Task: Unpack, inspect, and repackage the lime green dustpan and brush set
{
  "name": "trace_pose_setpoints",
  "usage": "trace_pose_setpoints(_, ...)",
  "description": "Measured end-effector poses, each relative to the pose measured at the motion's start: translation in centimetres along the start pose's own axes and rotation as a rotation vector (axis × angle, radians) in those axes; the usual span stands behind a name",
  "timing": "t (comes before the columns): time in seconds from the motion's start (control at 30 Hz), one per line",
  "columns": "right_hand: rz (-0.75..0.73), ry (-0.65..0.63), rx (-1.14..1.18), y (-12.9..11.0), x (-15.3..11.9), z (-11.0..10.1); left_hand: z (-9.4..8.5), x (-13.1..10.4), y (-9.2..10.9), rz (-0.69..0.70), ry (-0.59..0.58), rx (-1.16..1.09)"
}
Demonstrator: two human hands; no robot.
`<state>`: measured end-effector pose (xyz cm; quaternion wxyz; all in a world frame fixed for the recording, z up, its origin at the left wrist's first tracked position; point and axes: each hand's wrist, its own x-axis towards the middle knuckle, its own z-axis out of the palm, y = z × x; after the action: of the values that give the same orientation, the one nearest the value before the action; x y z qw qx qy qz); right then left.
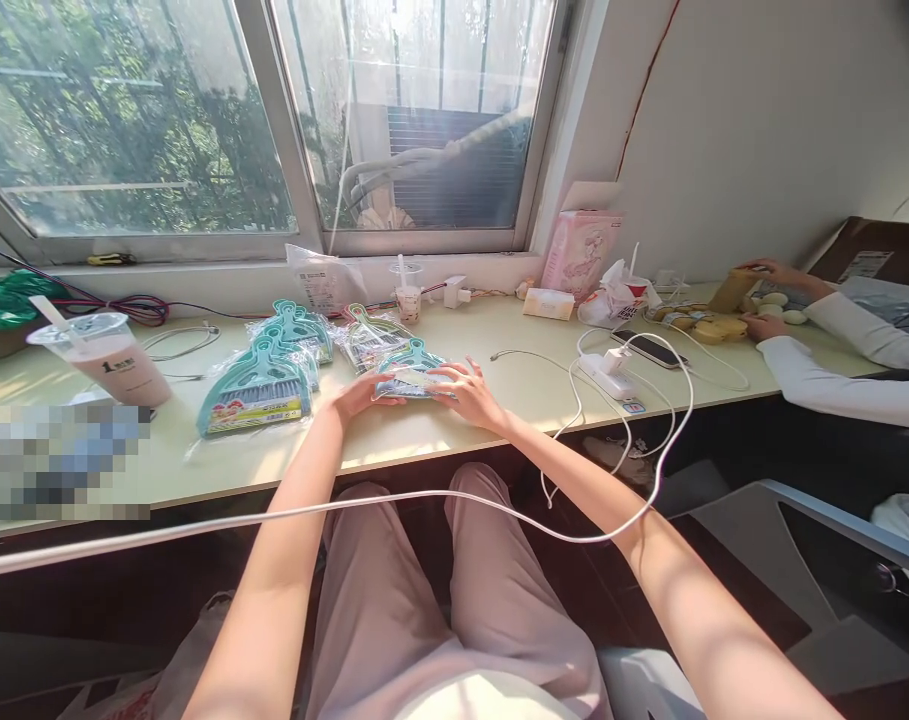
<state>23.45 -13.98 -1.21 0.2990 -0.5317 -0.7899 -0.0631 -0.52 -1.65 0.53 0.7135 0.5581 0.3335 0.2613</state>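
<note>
Both hands are down on the bench near its front edge, and between them lies a teal brush packet in clear wrapping. The left hand meets the packet's left end, fingers curled against the wrapper, grip partly closed on that end. The right hand lies flat across the packet's right side, fingers spread over the top, pressing rather than clasping. The packet is flat on the bench, handle pointing toward the window.

Just left of it, a stack of the same teal packets is fanned out, handles also toward the back edge. Another packet with a striped look lies behind the held one.

Out toward the left end stands a lidded cup with a pinkish drink and a straw. At the back edge, under the window, a small cup and a pink box toward the right.

Right of the hands, a white charger block lies with its cable looping off the front edge and across the person's lap. A phone lies just behind it.

At the far right end, another person's hands in white sleeves rest among pale round pieces.
</note>
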Motion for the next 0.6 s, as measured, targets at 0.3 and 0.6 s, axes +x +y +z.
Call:
trace_pose_setpoints(0.3, 0.093, 0.208, 0.361, 0.1, 1.2, 0.0, -0.4, 0.5, -0.5, -0.003, 0.041, 0.075)
trace_pose_setpoints(0.6, 0.329, 0.293, 0.558, 2.2, 3.2, 1.0, 0.2, 0.2, -0.6, 0.123, 0.004, 0.084)
